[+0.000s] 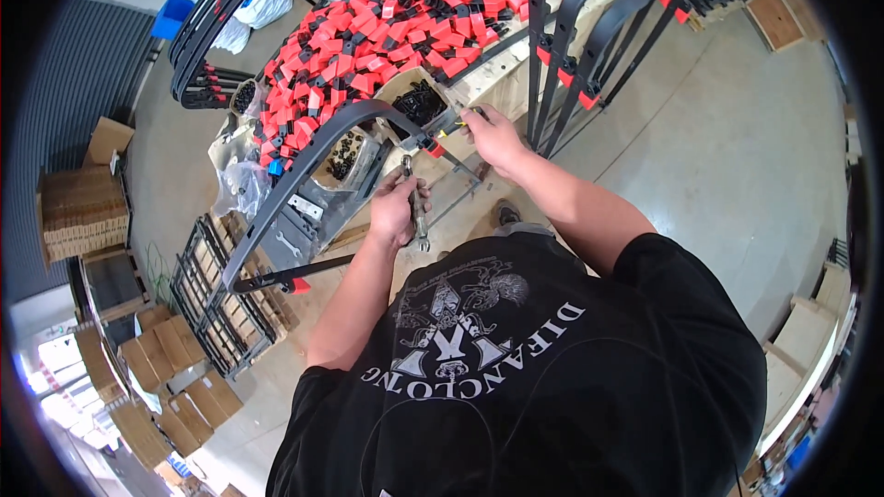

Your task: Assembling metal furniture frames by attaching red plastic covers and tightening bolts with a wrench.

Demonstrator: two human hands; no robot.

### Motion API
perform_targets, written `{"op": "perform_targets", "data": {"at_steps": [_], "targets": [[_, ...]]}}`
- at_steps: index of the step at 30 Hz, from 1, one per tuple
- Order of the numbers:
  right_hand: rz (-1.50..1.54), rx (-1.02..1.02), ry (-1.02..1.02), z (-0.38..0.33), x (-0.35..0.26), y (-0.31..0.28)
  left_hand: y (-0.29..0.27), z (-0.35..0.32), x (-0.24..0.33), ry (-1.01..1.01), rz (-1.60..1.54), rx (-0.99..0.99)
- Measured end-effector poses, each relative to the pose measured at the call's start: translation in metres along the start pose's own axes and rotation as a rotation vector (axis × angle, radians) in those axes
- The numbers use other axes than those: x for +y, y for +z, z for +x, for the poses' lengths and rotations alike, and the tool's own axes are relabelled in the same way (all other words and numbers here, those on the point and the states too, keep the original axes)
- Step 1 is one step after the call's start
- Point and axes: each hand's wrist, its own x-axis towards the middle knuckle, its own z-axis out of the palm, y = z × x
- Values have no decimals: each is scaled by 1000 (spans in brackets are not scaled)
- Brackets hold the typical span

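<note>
My left hand [390,213] is closed around a metal combination wrench [419,221], its ring end up by the frame and its open end pointing down. Closed too, my right hand [495,140] grips a slim tool with a yellow-and-black part [452,129], which looks like a screwdriver; the fingers hide much of it. Between the hands and the bench, a bent black tube frame [304,155] arches over the bench edge. A red-and-black clip [433,148] sits on its right end, close to the tip of the right-hand tool. Another red piece [296,286] is on its lower left end.
Red and black plastic clips [396,23] are heaped across the bench. Along its near edge stand a box of black parts [419,103] and a box of small hardware [343,156]. A spare wrench [287,241] lies left. More black frames [589,37] lean at right.
</note>
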Motion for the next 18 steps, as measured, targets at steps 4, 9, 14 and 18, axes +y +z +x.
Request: {"op": "perform_targets", "data": {"at_steps": [4,9,14,18], "targets": [[-27,-46,46,37,11,3,20,13,2,47,66,121],[7,-84,83,53,19,1,48,10,4,137,204,257],[-25,-127,89,53,19,0,45,19,0,127,238,291],[-21,-133,120,54,21,3,48,28,-7,88,291,311]]}}
